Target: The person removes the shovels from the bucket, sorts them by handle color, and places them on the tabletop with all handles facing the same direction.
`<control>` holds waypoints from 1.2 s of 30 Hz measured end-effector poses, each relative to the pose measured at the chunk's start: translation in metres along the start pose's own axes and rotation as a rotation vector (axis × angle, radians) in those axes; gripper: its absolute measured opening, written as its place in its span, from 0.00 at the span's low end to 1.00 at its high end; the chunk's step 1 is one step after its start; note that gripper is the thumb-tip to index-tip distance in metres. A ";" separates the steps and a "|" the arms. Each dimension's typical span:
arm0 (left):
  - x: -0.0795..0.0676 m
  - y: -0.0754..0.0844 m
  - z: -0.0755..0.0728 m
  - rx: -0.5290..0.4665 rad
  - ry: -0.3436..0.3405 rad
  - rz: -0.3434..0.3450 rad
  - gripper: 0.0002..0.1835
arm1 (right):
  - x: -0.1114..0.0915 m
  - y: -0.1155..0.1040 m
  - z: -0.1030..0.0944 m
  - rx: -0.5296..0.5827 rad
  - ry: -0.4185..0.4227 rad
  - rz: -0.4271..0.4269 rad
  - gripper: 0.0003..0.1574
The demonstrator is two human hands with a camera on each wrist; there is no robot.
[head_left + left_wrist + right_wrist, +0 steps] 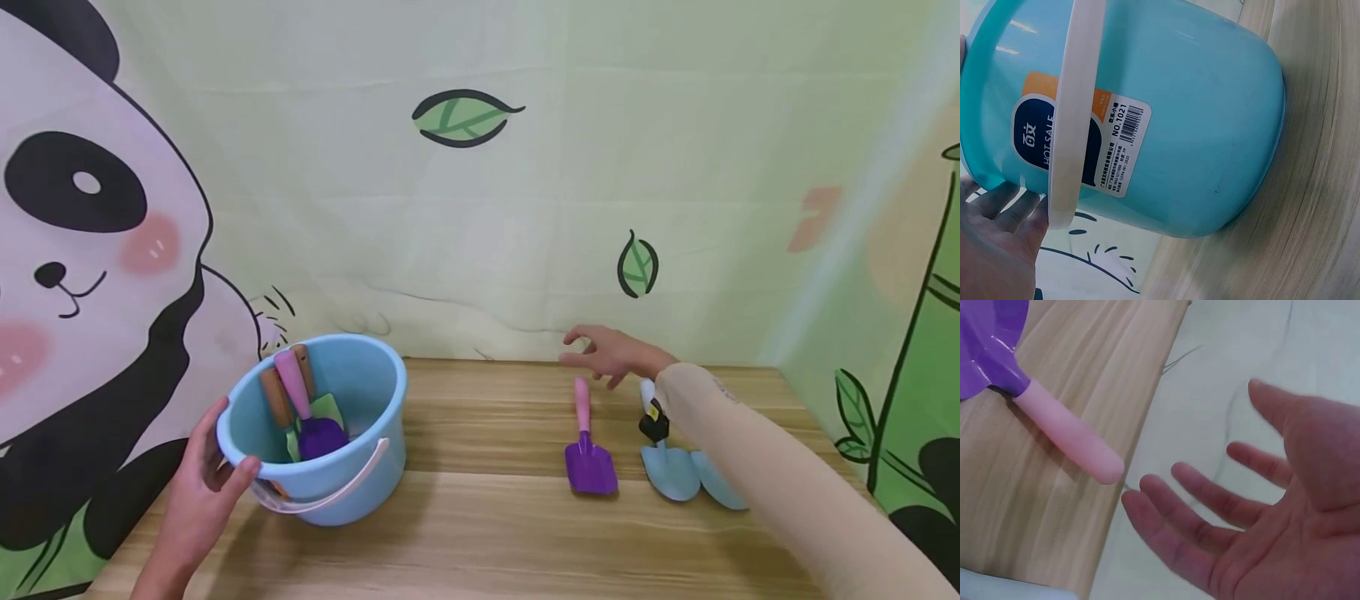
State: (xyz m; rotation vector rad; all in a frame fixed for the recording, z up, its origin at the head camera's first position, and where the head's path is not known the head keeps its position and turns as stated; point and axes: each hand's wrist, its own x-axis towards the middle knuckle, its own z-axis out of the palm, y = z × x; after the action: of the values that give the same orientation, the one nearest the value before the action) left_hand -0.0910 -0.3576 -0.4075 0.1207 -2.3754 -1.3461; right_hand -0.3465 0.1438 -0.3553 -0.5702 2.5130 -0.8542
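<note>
My left hand (197,492) grips the rim of a light blue bucket (360,475) at the left, thumb near the front edge. The bucket leans slightly, its pale handle (1075,112) hanging down over a printed label (1119,144). Inside it stand a purple shovel with a pink handle (292,382) and green tools with brown handles (276,398). To the right, another purple shovel (590,467) lies on the table, its pink handle (1072,437) pointing to the wall. My right hand (611,354) hovers just beyond that handle's end, fingers spread and holding nothing.
Two light blue trowels (670,473) lie right of the purple shovel, partly under my right forearm in the head view. A black piece with a yellow mark (654,422) sits at one's handle. Behind the wooden table (480,533) hangs a panda-printed cloth (337,208).
</note>
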 end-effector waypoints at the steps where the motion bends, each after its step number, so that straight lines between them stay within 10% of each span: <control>1: 0.000 0.000 0.000 0.000 -0.001 -0.002 0.46 | 0.001 -0.002 -0.001 -0.009 -0.009 -0.018 0.38; 11: -0.001 0.000 0.000 -0.005 -0.002 -0.003 0.46 | -0.003 -0.024 -0.013 -0.136 -0.069 -0.191 0.42; 36: -0.002 0.001 -0.001 -0.009 -0.005 0.017 0.46 | -0.019 -0.083 -0.041 -0.209 -0.183 -0.270 0.48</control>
State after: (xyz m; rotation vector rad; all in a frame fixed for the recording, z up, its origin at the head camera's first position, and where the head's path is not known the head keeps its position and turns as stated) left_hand -0.0891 -0.3576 -0.4068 0.0936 -2.3687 -1.3511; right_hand -0.3318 0.1124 -0.2673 -1.0267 2.4049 -0.6000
